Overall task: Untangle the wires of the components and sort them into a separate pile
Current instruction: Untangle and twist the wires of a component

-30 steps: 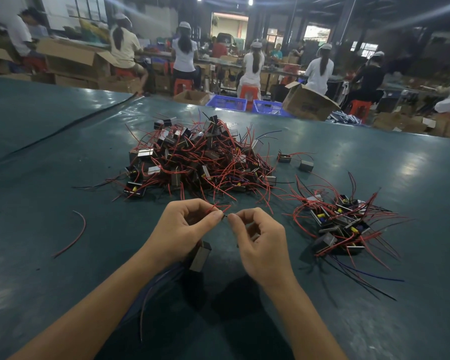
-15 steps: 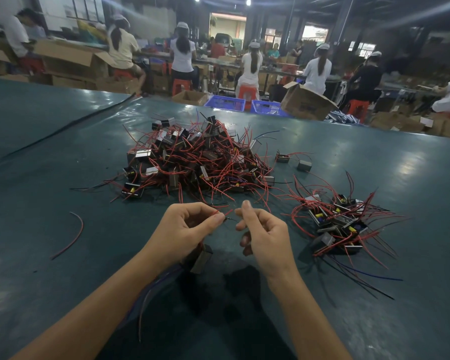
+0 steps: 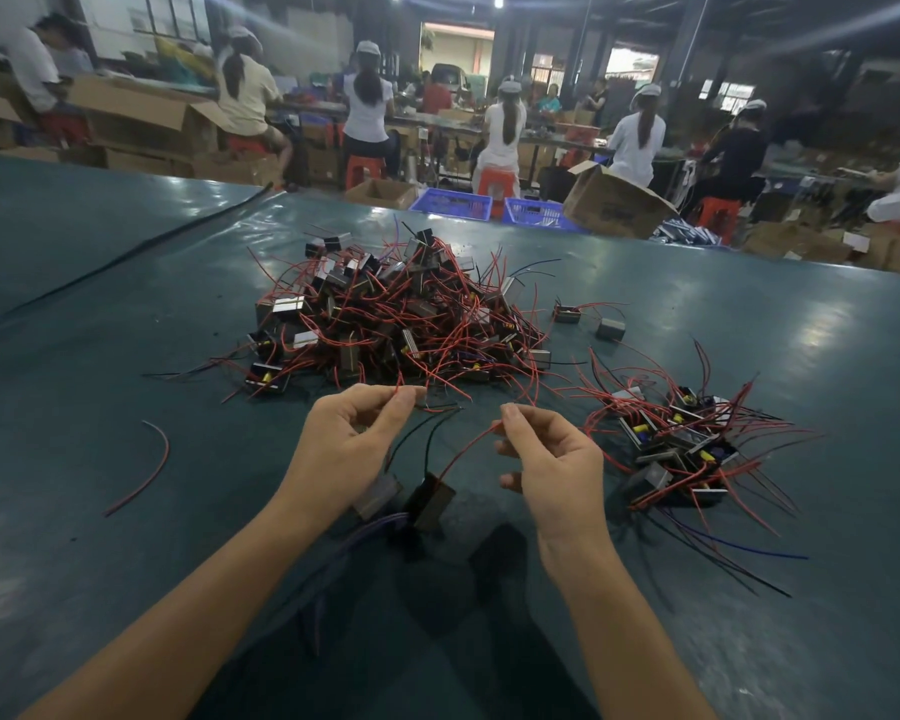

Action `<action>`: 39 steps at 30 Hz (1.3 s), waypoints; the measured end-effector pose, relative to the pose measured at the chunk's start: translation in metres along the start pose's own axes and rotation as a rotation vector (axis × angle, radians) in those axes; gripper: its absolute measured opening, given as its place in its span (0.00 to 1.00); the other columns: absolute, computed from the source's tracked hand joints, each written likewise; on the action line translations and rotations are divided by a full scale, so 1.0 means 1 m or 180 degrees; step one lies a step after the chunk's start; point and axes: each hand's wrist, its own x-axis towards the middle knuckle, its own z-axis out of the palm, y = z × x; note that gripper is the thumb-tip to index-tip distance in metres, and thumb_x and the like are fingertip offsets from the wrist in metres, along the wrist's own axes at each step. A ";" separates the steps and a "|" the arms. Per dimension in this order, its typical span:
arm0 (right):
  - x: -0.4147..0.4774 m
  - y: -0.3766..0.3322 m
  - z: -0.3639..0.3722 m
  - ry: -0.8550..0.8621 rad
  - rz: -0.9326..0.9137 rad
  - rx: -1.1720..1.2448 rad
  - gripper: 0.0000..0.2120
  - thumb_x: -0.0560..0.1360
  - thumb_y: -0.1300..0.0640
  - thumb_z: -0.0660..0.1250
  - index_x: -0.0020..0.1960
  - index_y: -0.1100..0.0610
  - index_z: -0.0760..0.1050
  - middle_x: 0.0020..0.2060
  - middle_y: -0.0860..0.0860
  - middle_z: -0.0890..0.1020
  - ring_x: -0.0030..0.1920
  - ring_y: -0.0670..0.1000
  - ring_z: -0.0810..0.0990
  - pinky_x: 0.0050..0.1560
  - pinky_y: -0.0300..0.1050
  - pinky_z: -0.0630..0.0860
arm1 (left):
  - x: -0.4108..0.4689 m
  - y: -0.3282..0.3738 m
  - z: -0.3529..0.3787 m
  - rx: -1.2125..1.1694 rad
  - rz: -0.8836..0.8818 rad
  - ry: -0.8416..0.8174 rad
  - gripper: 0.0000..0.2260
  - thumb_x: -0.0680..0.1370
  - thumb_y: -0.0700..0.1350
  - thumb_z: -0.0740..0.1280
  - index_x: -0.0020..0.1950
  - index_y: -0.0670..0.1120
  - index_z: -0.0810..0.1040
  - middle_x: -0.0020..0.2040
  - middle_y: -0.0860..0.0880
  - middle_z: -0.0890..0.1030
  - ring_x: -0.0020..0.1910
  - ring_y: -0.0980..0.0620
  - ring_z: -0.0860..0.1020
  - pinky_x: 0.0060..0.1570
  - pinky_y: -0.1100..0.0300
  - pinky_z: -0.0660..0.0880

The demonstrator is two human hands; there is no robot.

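No text can be read. The cardboard box (image 3: 614, 213) beyond the far edge of the table (image 3: 126, 459) bears dark print on its side, too blurred to make out. Any marks on the components (image 3: 385, 314) are too small to tell.

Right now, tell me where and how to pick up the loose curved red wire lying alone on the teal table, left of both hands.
Pinch the loose curved red wire near the middle of its bend, straight down from above. It lies flat on the teal table, alone, so no end sticks up to catch. The left hand is nearer, though it pinches other wires.
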 end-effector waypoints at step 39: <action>-0.011 -0.002 0.008 -0.0565 -0.0149 0.0253 0.01 0.74 0.62 0.72 0.43 0.58 0.81 0.34 0.52 0.85 0.31 0.44 0.81 0.26 0.35 0.72 | -0.012 0.006 0.009 -0.0296 0.0202 -0.1000 0.04 0.79 0.38 0.64 0.48 0.41 0.79 0.41 0.50 0.86 0.43 0.53 0.84 0.44 0.68 0.76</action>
